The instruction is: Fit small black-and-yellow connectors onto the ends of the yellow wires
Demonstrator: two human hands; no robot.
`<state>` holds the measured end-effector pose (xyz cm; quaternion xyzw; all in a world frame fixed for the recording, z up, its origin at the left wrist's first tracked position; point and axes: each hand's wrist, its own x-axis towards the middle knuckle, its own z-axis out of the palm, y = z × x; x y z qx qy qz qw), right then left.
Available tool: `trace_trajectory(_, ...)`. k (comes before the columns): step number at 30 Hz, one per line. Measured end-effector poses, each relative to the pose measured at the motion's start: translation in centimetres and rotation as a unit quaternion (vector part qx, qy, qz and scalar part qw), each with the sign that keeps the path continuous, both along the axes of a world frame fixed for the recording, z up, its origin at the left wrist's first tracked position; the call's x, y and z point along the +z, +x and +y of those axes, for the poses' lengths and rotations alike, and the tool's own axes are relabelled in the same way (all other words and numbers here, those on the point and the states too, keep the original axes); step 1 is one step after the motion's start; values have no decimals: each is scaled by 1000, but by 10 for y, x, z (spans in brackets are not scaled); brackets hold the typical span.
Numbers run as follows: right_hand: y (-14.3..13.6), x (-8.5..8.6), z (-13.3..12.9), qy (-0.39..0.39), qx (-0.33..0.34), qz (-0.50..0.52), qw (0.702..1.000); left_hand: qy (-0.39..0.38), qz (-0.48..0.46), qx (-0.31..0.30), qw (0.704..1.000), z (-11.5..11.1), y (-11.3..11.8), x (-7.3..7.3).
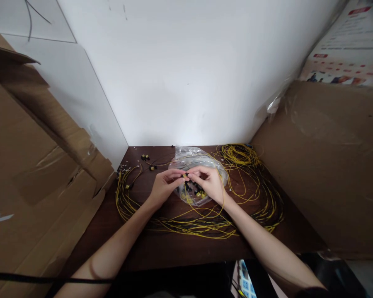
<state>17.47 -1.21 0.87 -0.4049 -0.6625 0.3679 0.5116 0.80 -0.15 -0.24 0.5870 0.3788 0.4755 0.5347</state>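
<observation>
Small black-and-yellow part [185,176], pinched by the fingers of left hand [163,187] and right hand [209,182], looks light, stiff, best held by its sides.

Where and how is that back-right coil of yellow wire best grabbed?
Probably the left edge of the yellow coil, pinched from above and the left: it lies flat, with the white wall behind and a cardboard box close on its right.
</observation>
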Motion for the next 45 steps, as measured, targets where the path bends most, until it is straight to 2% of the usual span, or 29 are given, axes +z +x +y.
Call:
trace_trajectory(9,1,2,-1,36,-9,-39,999,18,23,-10,1000,-1,0,2)
trace_trajectory(17,0,-1,3,-63,23,42,997,36,35,-25,998,-1,-1,3)
trace_trajectory(23,-2,-3,6,-84,35,83,992,50,54,-42,996,-2,-2,0)
trace_trajectory(30,-2,-6,7,-84,43,79,992,58,79,-47,994,-1,-3,1)
trace_trajectory(40,-1,0,3,-76,40,24,996,53,81,-67,993,-1,-4,4)
trace_trajectory(45,3,0,6,-126,74,11,989,37,59,-49,996,-1,-3,5)
